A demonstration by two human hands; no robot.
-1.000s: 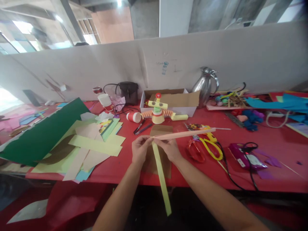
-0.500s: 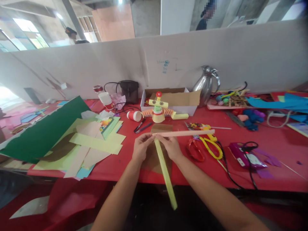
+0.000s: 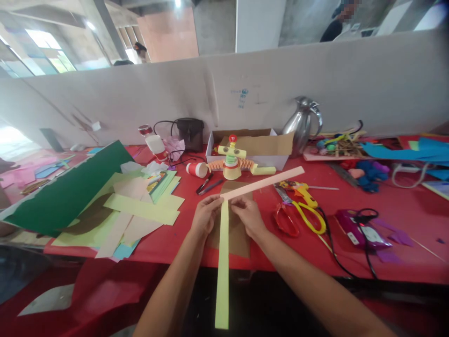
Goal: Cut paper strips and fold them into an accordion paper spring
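My left hand (image 3: 205, 216) and my right hand (image 3: 247, 214) pinch together the joined ends of two paper strips above a brown card (image 3: 238, 234) on the red table (image 3: 403, 262). A yellow-green strip (image 3: 222, 271) hangs straight down toward me over the table's edge. A pink strip (image 3: 264, 183) runs up and to the right from my fingertips. Behind them stands a paper-cup figure (image 3: 231, 164) with folded orange arms.
Green and pale paper sheets (image 3: 105, 201) lie stacked at left. Yellow and red scissors (image 3: 301, 210), a glue gun with cord (image 3: 358, 227), a cardboard box (image 3: 252, 145) and a metal jug (image 3: 302, 125) sit at right and behind. A white partition (image 3: 315, 89) backs the table.
The yellow-green strip has swung from slanting right to hanging straight down. The pink strip's far end has tilted upward. Both hands stay pinched at the joint.
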